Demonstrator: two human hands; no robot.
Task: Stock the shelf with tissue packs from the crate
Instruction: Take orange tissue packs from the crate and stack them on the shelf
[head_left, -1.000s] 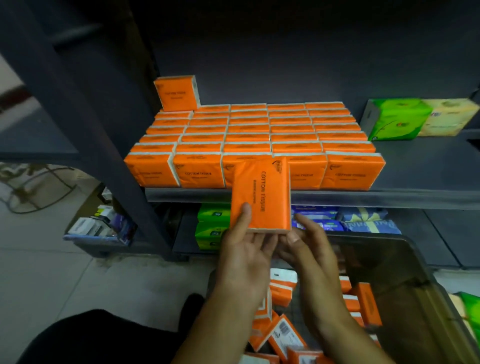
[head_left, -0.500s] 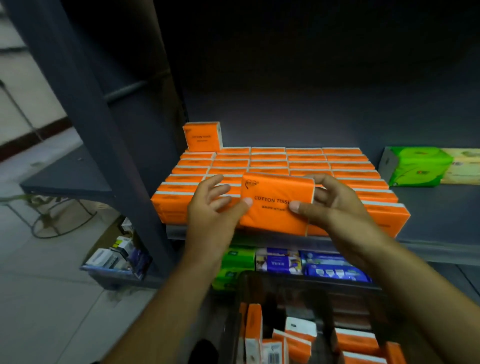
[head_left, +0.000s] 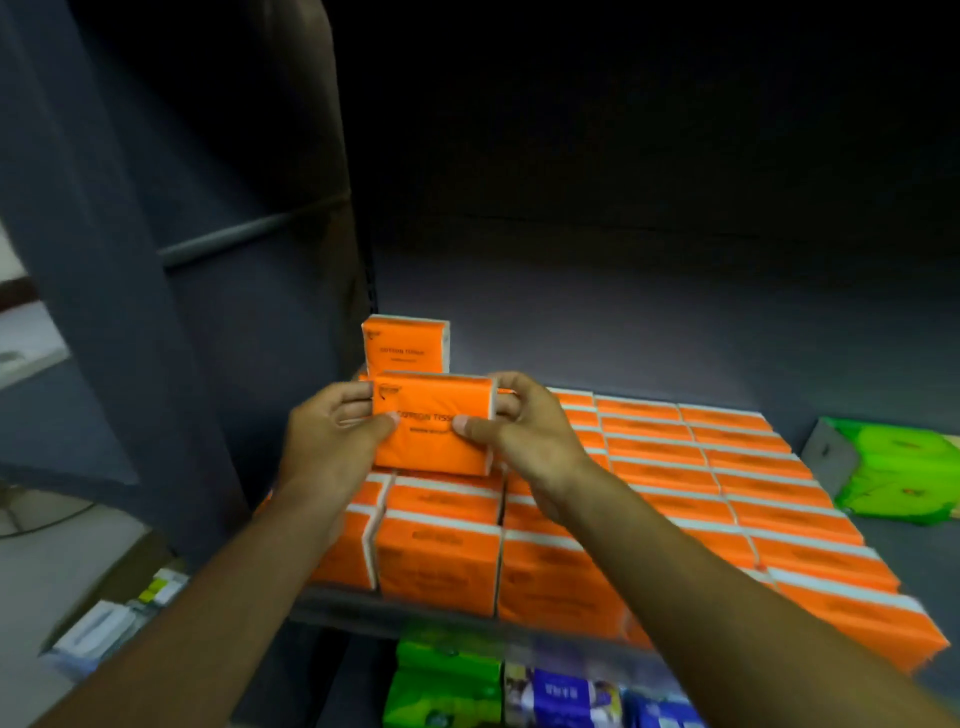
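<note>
An orange tissue pack (head_left: 434, 423) is held upright above the stocked rows, just in front of a single orange pack (head_left: 406, 345) standing on the second layer at the back left. My left hand (head_left: 324, 447) grips its left end, thumb on the front face. My right hand (head_left: 524, 434) grips its right end the same way. Several rows of orange packs (head_left: 675, 483) cover the grey shelf (head_left: 930, 545). The crate is out of view.
Green tissue packs (head_left: 904, 473) lie on the shelf to the right. On the lower shelf sit green (head_left: 441, 686) and blue packs (head_left: 563, 696). The dark shelf upright (head_left: 104, 322) rises at the left, with boxes (head_left: 104, 623) on the floor beyond it.
Both hands have carried the pack up from the shelf's front edge and deeper in, toward the back left pack. The view has moved closer and the crate has dropped out of sight.
</note>
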